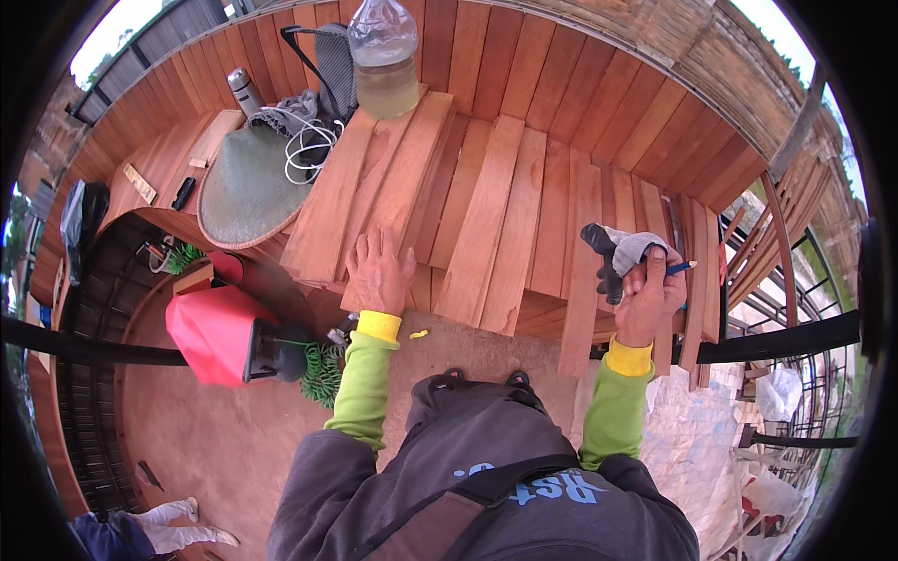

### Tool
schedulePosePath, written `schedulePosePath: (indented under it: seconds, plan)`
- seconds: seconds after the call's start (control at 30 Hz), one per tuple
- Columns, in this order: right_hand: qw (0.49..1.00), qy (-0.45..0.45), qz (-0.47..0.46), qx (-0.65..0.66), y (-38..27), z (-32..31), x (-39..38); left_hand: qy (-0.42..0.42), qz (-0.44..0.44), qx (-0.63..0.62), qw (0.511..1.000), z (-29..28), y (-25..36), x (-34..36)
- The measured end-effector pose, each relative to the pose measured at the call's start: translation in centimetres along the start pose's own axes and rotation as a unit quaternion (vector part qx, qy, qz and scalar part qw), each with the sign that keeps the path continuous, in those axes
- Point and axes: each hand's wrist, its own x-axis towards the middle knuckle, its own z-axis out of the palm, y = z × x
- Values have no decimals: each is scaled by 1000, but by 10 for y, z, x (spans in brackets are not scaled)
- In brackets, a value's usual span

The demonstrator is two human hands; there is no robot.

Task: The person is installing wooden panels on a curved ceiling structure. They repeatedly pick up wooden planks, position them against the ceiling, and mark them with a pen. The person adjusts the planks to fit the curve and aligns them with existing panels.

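My left hand [380, 269] lies flat with its fingers spread, on the near end of a stack of reddish wooden planks [374, 192]. Over to the right, my right hand [652, 297] is closed around a grey work glove [629, 251] with dark fingers. A thin blue pencil [680, 267] sticks out to the right from the same hand. Below that hand, loose planks [582, 280] lie across the curved wooden bench. Two more boards [505, 224] rest side by side between my hands.
A clear jug of yellowish liquid [385, 79] stands on the planks' far end. Left of it are a conical hat [248, 187], a white cable [304, 154] and a metal flask [244, 91]. A red-covered object [213, 335] and a green coiled hose [323, 374] sit below. Another person's legs [178, 525] show at lower left.
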Motion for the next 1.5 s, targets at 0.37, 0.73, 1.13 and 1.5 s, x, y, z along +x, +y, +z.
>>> schedulePosePath:
  seconds: [0.37, 0.73, 1.13, 1.5]
  plan:
    - [975, -193, 107, 37, 9, 68, -34, 117, 19, -135, 984, 8, -27, -30]
    - [940, -339, -22, 18, 54, 259, -27, 59, -51, -326, 942, -16, 31, -124]
    - [824, -494, -22, -278, 162, 263, -148, 50, -193, -285, 938, -15, -27, -143]
    - [868, -414, 67, -265, 98, 59, -131, -51, -123, -353, 926, 15, -4, -147]
